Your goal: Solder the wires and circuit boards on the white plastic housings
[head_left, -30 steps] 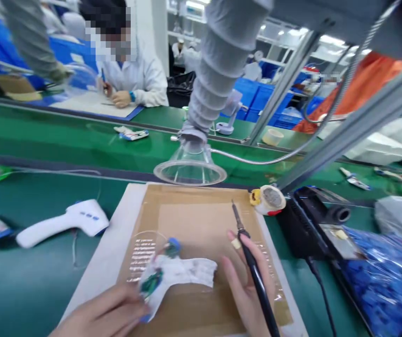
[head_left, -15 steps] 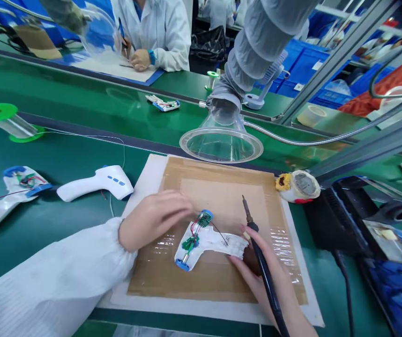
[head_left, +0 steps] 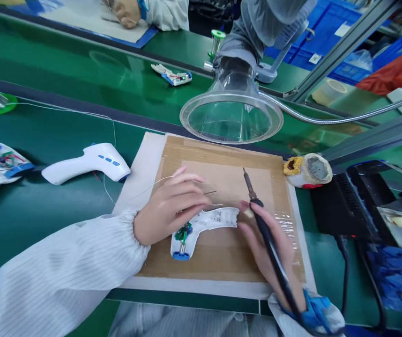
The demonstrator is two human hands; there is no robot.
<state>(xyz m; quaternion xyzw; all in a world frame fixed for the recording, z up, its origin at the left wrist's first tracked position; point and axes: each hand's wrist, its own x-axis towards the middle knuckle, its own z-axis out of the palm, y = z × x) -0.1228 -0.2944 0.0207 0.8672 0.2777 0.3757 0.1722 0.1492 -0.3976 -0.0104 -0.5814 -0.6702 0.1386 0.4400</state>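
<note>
Left hand: curled, fingers pinching a thin wire, resting above the work.
Right hand: clenched pen-style around a soldering iron, tip raised over the cardboard.
Work: white thermometer shell with a green circuit board, lying between the hands, near the pad's front edge.
Pad: cardboard pad, open room toward its far edge.
Far corner: tip cleaner just beyond the pad's right corner.
Left of pad: white thermometer on the green worktop.
</note>
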